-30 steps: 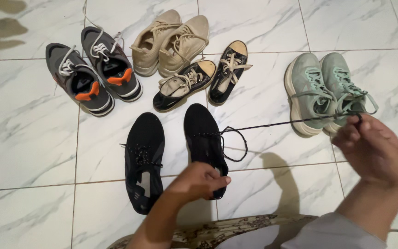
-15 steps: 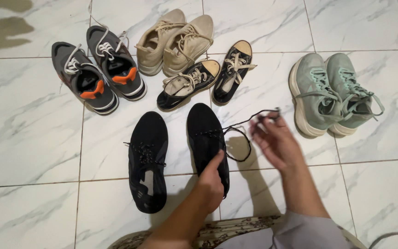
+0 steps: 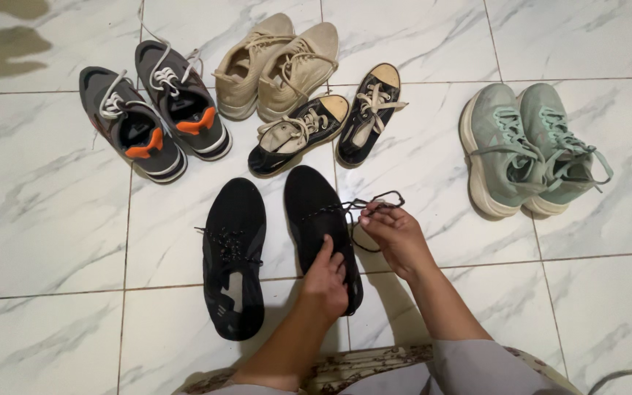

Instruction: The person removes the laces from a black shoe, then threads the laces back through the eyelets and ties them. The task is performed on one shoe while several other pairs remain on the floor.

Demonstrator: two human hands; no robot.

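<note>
On a white marble-patterned tile floor (image 3: 53, 241), the person works on a pair of black sneakers. The left hand (image 3: 327, 278) lies on the heel end of the right-hand black sneaker (image 3: 316, 212), fingers curled down over its collar and pressing it to the floor. The right hand (image 3: 393, 234) sits just beside that shoe's lacing, fingertips pinched together on the black lace (image 3: 378, 201), which loops out in a slack curve toward the upper right; how many strands are pinched is hard to tell. The other black sneaker (image 3: 234, 256) lies just to the left, parallel, its laces loose and untouched.

Farther from the person, four more pairs form an arc: grey sneakers with orange tongues (image 3: 151, 110) at the left, beige sneakers (image 3: 279, 66) in the middle, black canvas shoes with cream toe caps (image 3: 330, 121) just in front of those, and pale green sneakers (image 3: 528, 150) well apart on the right. A patterned cushion edge (image 3: 360, 362) shows at the bottom, under the forearms.
</note>
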